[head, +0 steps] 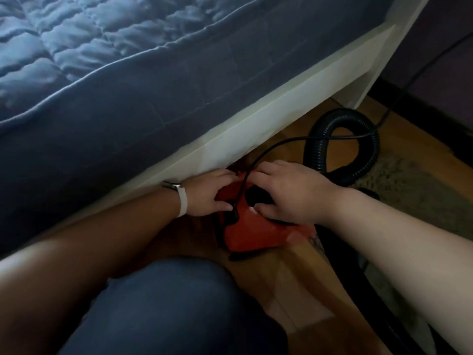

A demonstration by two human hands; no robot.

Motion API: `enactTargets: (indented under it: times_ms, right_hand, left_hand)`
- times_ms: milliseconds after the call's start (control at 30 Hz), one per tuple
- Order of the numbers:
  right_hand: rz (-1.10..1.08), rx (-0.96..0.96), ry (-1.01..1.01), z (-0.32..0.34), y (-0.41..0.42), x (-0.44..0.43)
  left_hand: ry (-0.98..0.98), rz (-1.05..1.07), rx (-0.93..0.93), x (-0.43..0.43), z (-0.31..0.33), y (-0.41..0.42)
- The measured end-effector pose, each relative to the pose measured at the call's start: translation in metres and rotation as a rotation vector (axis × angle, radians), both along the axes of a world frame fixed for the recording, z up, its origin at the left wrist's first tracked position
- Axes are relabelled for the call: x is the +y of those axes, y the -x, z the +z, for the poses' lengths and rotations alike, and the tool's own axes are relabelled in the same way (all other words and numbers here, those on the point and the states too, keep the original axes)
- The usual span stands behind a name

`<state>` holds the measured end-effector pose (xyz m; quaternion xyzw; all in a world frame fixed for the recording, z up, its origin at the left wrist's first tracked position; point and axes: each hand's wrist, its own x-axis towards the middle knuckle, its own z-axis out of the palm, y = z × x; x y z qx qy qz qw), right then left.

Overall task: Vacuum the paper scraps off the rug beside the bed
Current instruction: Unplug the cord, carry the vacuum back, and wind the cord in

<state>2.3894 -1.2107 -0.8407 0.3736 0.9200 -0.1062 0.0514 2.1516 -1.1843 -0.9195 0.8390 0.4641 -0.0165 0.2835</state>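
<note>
A red vacuum cleaner body sits on the wooden floor right beside the bed's white frame. My left hand grips its left side, fingers curled over the top near the black power cord. My right hand grips the black part on top of the body, thumb and fingers curled round it. The black ribbed hose loops behind the vacuum. A beige rug lies at the right; no paper scraps show in this dim view.
The bed with a blue quilted cover fills the upper left. My knee in blue trousers is at the bottom. The power cord runs off toward the dark wall at the upper right. A white watch band is on my left wrist.
</note>
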Motion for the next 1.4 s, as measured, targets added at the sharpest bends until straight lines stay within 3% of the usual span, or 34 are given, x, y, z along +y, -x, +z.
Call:
enactTargets:
  times_ms: [167,367,900,1133,1233,1400]
  right_hand:
    - [-0.001,-0.155,0.093,-0.011,0.010,0.014]
    - [-0.024,-0.088,0.097,-0.027,0.009,0.022]
    - [-0.101,-0.011,0.142,-0.029,0.011,0.021]
    - [-0.081,0.097,0.035,-0.020,0.003,0.003]
    - [-0.134,0.214,-0.031,-0.008,-0.013,-0.006]
    - [-0.269,0.372,-0.096,0.021,-0.070,-0.009]
  left_hand:
    - [0.020,-0.006,-0.041,0.002,-0.012,0.002]
    - [0.016,0.071,-0.105,0.000,-0.027,0.001]
    - [0.063,0.060,-0.002,-0.002,-0.016,-0.004]
    - [-0.028,0.203,-0.256,-0.013,0.015,-0.018]
    - [0.029,0.256,-0.394,-0.011,0.037,-0.040]
    - [-0.008,0.193,-0.454,-0.002,0.073,-0.083]
